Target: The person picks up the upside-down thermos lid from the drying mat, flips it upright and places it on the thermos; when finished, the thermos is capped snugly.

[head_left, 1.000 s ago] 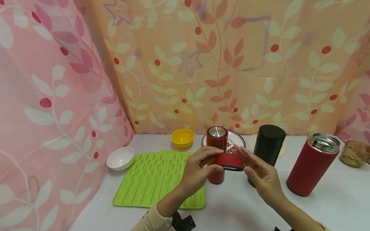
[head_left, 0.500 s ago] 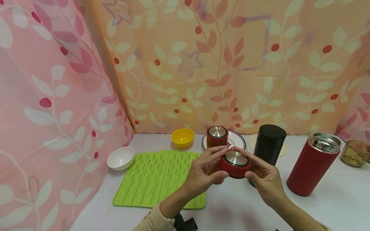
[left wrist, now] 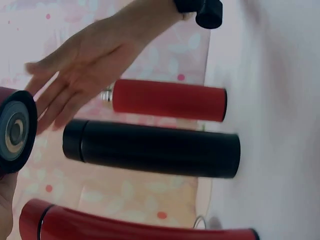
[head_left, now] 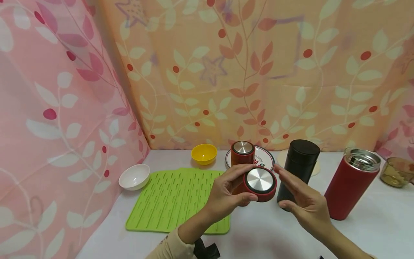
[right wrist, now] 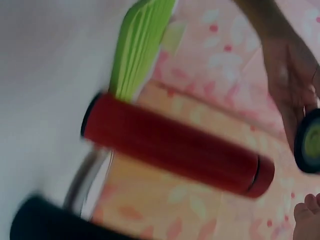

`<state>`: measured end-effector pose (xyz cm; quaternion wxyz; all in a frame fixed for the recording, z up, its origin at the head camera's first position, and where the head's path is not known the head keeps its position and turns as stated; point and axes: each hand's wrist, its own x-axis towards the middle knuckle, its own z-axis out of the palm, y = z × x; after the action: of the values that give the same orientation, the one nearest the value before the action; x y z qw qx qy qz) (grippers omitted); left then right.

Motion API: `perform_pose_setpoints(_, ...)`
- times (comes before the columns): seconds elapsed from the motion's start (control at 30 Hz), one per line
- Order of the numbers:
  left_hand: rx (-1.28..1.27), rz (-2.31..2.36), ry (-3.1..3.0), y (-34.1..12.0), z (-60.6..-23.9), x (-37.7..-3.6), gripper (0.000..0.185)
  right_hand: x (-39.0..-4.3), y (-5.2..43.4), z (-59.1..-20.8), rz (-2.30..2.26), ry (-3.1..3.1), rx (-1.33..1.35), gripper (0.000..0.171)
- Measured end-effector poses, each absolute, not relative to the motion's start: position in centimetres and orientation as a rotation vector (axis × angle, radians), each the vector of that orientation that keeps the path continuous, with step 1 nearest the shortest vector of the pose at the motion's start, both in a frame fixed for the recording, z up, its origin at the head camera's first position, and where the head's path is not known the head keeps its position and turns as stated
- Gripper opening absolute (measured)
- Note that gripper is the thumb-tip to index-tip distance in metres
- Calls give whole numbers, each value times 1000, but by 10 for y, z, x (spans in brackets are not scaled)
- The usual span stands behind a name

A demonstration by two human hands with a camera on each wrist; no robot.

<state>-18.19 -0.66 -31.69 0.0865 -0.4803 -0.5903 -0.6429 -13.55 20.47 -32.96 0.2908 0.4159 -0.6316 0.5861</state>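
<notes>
The right wrist view is blurred, and its edge cuts off the red cap (right wrist: 309,142). In the head view the left hand (head_left: 226,190) hides the lower red flask (head_left: 242,158), and the amber glass bowl (head_left: 397,172) at the table's right edge is cropped. The plate's (head_left: 263,156) lettering is too small to read.

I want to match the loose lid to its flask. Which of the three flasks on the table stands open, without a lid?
The red flask at far right: its steel mouth is bare. The slim red flask and black flask are capped.
</notes>
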Motion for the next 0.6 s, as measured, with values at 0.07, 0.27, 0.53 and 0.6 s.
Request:
perform_pose_setpoints(0.07,-1367,-1915,-1757,-8,-317,-185,58,-135,216,-325,1513,-1655,1066,61)
perform_pose_setpoints(0.27,-1220,-1909,-1785,-8,-317,-189,59,-133,266,-314,1173,-1715,560,57)
perform_pose_setpoints(0.53,-1257,-1955,-1706,6,-305,-187,58,-136,317,-328,1160,-1695,100,66)
perform_pose_setpoints(0.6,-1302,-1954,-1675,12,-301,-186,58,-135,322,-331,1139,-1746,39,70)
